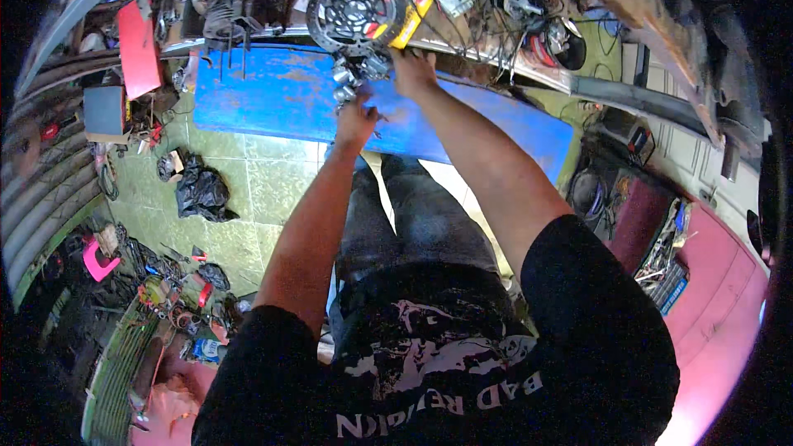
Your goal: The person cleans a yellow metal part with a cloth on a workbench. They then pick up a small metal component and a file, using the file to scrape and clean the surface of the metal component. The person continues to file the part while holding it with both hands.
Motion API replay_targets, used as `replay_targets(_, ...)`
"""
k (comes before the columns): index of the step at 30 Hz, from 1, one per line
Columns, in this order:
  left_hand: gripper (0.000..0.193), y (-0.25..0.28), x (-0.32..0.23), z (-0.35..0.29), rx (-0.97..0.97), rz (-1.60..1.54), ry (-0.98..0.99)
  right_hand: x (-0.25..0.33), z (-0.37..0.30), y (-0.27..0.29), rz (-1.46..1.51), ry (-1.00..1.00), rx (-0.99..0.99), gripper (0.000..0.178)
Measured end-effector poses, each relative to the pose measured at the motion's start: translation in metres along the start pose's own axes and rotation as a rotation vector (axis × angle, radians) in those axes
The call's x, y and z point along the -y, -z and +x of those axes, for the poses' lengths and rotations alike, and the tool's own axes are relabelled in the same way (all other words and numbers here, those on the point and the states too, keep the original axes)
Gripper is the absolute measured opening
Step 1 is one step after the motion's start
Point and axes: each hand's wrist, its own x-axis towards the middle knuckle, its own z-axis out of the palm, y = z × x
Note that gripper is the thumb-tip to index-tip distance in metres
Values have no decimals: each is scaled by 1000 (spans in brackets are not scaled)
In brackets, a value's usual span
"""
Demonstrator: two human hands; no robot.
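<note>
Close to the bench edge, my left hand (358, 122) has its fingers curled at the lower end of a shiny silver metal part (345, 78). My right hand (415, 74) reaches the bench edge beside a yellow and red package (413, 20); its fingertips are partly hidden, and any grip there is unclear. Behind the silver part lies a round, dark metal disc (314, 21) with a toothed-looking rim and cut-outs in its middle. A scuffed blue panel (264, 91) stretches along the bench front, below both hands.
Cables (483, 33) and metal parts crowd the bench at right. A red board (138, 49) stands at far left. On the tiled floor (273, 186) sits a black plastic bag (202, 190). Loose tools and scraps (182, 297) lie lower left; a pink surface (719, 281) is at right.
</note>
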Motion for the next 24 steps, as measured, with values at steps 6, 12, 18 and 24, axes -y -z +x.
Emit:
replay_targets(6, 67, -8, -18, 69, -36, 112, -66, 7, 12, 6, -64, 154, 94, 70)
replay_targets(12, 79, -42, -34, 59, -46, 50, 83, -1, -3, -27, 186, -12, -73, 59)
replay_targets(18, 65, -41, -60, 34, 38, -3, 71, -18, -23, -49, 285, -196, -33, 40)
replay_targets(24, 53, -57, -29, 19, 160, 48, 15, -11, -70, -29, 4, -118, 168, 53)
